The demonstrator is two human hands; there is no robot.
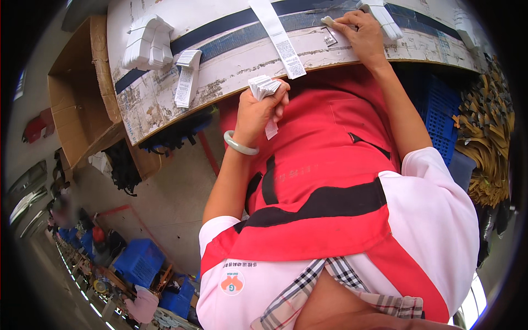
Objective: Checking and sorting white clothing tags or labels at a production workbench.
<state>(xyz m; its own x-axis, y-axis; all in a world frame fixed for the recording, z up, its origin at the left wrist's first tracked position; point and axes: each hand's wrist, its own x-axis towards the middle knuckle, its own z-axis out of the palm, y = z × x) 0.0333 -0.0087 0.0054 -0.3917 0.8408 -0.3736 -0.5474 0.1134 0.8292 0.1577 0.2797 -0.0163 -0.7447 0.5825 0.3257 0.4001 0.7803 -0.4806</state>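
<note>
A folded bundle of white printed labels [263, 86] is gripped in my left hand [258, 110], its fingers wrapped round it just off the table's near edge. One label end hangs below that fist. My right hand [363, 38] is over the table with its fingers pinched together. A small whitish bit [328, 21] shows at their tips; I cannot tell what it is. Just under these fingertips lies a small label with dark print [330, 39]. Beside my right hand is a banded stack of white labels [382, 19].
On the worn white table [231, 71] lie a long label strip [279, 41], a fanned label stack [187, 77] and bulky label bundles [147, 44]. An open cardboard box [82, 93] stands left. Blue crates [437, 110] and hanging brown pieces [484, 137] are at right.
</note>
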